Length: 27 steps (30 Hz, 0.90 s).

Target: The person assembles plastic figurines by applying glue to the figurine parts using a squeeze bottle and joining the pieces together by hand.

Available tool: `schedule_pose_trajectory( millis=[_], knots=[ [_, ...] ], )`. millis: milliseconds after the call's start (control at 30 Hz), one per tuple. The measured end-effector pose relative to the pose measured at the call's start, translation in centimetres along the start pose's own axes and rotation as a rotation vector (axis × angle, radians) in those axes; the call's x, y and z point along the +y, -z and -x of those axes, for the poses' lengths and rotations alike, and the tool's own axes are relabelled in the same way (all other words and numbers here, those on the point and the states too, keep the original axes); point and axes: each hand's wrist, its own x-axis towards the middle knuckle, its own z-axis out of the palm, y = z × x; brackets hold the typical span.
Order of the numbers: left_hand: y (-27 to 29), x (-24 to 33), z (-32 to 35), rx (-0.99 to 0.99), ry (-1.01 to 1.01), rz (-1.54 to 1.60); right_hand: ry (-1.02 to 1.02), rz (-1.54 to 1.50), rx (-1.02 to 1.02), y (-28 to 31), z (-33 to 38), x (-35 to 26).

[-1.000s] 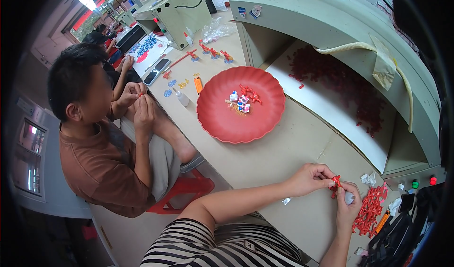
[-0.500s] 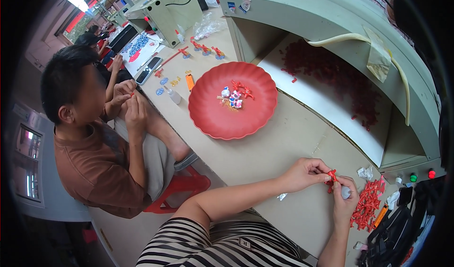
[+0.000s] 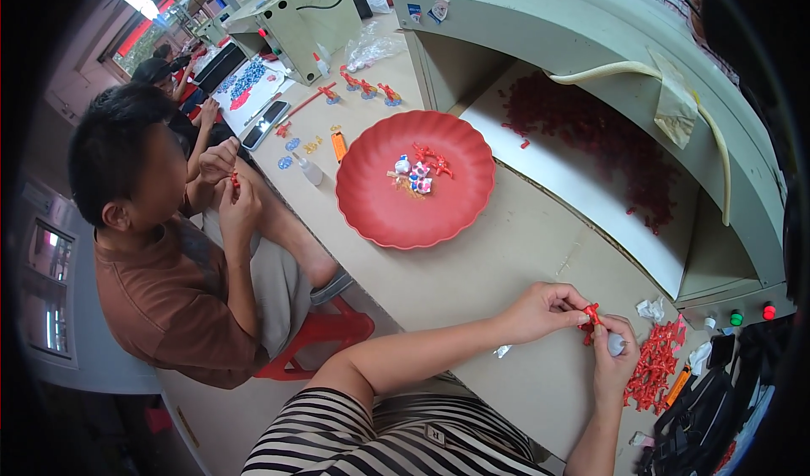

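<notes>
Over the right front of the table, both my hands are closed at one small red plastic figure [image 3: 593,312]. My left hand [image 3: 550,309] pinches it between thumb and fingertips. My right hand [image 3: 609,359] grips its other side, with a small whitish squeeze bottle [image 3: 617,344] tucked in the fingers. The figure's lower part is partly hidden by my fingers. Just right of my right hand lies a heap of similar red pieces [image 3: 655,366].
A scalloped red plate [image 3: 363,197] holds red pieces and a white figure. A pale machine [image 3: 540,12] opens over many red pieces. A co-worker [image 3: 160,282] sits left, handling a small red piece. A black bag [image 3: 704,421] and orange cutter [image 3: 677,386] lie at right.
My hands and the red figure stay almost in place. The co-worker's hands have shifted, one raised above the other, with the red piece now lower.
</notes>
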Motion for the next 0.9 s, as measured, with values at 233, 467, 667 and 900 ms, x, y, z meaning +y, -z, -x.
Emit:
schedule_pose_trajectory(
  millis=[233, 467, 667, 900],
  knots=[
    [0.01, 0.02, -0.02, 0.001, -0.012, -0.007, 0.006, 0.013, 0.003, 0.00, -0.06, 0.10],
    [0.09, -0.08, -0.06, 0.005, -0.018, -0.013, 0.001, -0.011, -0.007, 0.03, -0.05, 0.28],
    [0.02, -0.11, -0.17, -0.001, -0.011, -0.018, 0.018, 0.004, -0.004, 0.10, -0.07, 0.29],
    [0.08, -0.07, -0.06, 0.002, -0.012, -0.023, 0.021, -0.001, 0.035, -0.07, -0.10, 0.43]
  ],
)
